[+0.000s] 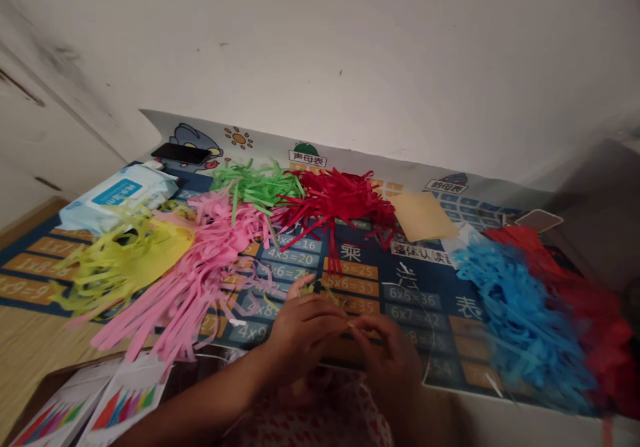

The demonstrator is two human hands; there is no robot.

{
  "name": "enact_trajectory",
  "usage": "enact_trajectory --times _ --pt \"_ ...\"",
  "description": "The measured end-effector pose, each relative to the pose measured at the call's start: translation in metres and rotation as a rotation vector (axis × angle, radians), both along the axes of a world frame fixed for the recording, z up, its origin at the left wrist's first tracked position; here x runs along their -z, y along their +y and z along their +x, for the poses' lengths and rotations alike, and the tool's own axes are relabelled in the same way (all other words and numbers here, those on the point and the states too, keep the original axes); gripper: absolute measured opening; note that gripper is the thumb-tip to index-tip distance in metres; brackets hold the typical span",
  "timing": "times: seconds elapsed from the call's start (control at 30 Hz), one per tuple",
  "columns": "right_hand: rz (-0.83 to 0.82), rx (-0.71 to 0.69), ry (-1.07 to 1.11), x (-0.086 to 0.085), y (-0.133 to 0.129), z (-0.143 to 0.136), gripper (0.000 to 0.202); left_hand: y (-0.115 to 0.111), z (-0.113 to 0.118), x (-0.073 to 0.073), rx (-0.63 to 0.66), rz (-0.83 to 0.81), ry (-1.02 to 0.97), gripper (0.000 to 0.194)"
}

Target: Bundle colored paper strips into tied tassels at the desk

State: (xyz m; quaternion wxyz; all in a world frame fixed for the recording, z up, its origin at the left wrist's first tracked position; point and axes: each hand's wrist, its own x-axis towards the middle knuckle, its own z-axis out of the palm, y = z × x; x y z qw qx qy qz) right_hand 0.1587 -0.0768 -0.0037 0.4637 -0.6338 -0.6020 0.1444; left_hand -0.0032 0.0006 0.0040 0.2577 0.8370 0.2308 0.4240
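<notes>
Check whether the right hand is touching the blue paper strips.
Apart. The head view shows printed mat between the right hand and the blue paper strips.

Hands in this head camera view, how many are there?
2: the left hand and, just right of it, the right hand, both at the printed chart's near edge.

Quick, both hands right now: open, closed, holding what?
Left hand: closed, apparently holding yellowish strips.
Right hand: closed, fingertips pinched together; anything held is too small to tell.
</notes>
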Motion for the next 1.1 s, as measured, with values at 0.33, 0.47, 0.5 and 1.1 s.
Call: enact_trajectory --times 0.33,0.47,0.5,1.1 --pt "-0.066 -0.044 -0.29 0.016 0.037 0.085 0.02 0.005 -0.001 0.003 -0.021 -0.621 0.137 0.011" --pt "-0.269 0.037 -0.513 0.032 0.064 0.138 0.013 0.009 0.001 0.01 -0.029 -1.207 -0.157 0.023" --pt "-0.29 0.039 -0.528 0.034 0.067 0.139 0.013 0.009 0.004 0.013 -0.034 -1.376 -0.223 0.029" --pt "-0.33 -0.019 0.381 -0.014 0.007 -0.008 0.022 -0.008 0.003 -0.001 -0.123 -1.58 -0.608 0.04"
